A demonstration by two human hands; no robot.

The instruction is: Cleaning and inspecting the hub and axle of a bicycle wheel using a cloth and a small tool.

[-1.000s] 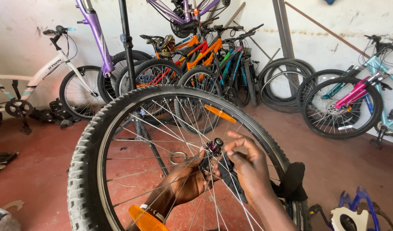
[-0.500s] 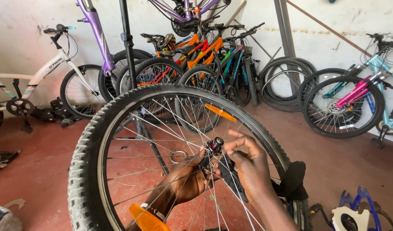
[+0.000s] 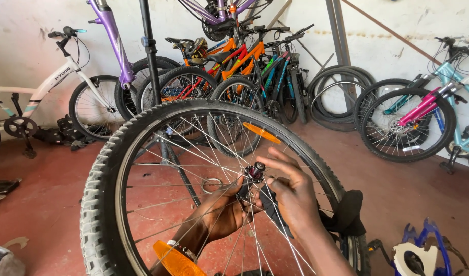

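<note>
The hub (image 3: 255,173) of the wheel (image 3: 142,128) is pinched between fingers of the left hand (image 3: 221,214) and right hand (image 3: 293,197), both grasping it.

White bike (image 3: 50,97) left, parked bikes (image 3: 244,66) rear, spare tyres (image 3: 331,97) against wall.

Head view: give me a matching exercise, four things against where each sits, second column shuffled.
Things:
1. left hand
2. right hand
3. orange reflector
4. black cloth

Places:
A. draped over the tyre at the wheel's right side
B. clipped in the spokes of the upper part of the wheel
C. behind the spokes, fingers at the hub
D. in front of the spokes, fingers at the hub's right side

Pairs: 1-C, 2-D, 3-B, 4-A
</note>
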